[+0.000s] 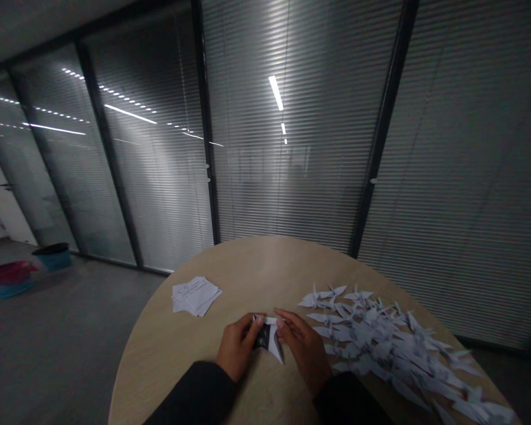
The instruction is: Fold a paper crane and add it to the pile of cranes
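Between my two hands is a partly folded sheet of paper, white with a dark printed patch and a pointed flap hanging toward me. My left hand pinches its left side, thumb on top. At the right side, the thumb and fingers of my right hand close on the paper's upper edge. Both hands are just above the round wooden table. To the right lies a large spread of folded white paper cranes. A small stack of square paper sheets, the top one with printed lines, rests at the left.
The light wood table has a curved edge. Behind it stands a glass partition with blinds. On the floor at the far left are a blue bin with a black liner and another with a red liner.
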Demonstrator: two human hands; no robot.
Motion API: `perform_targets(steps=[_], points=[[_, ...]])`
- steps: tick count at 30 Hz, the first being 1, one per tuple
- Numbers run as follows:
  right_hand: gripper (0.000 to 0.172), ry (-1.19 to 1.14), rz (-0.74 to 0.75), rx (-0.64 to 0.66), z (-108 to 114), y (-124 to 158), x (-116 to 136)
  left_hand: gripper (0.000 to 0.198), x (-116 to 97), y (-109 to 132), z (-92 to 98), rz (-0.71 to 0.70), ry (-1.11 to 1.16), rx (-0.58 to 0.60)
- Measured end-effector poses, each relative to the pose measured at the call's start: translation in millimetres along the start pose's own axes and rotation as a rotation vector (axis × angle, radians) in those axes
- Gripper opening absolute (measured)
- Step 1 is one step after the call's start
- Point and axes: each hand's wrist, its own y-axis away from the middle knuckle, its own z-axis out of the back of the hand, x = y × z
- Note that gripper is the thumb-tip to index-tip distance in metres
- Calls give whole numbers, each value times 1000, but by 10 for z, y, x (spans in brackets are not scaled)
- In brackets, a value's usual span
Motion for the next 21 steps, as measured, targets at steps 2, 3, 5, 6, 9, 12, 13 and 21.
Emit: perform_targets(steps=[2,3,5,6,9,12,13,21], points=[[47,-13,12,36,11,8,20,56,54,-30,3,27,33,-33],[45,-12,18,57,17,15,34,58,79,-43,3,38,56,-40],[39,-13,9,102,27,29,64,62,116,-65,2,80,128,-35],[37,-14,-1,120,29,35,77,65,126,-74,0,114,175,-24],[35,-30,-31,148,29,46,96,75,120,-94,-5,224,312,8],[34,-37,-48,152,25,42,95,76,70,-99,-4,267,398,6],[35,-38,-56,140,25,37,95,75,47,-98,-1,265,423,1],[42,-158,-81,-101,90,-16,114,84,-100,-69,56,175,575,-27]])
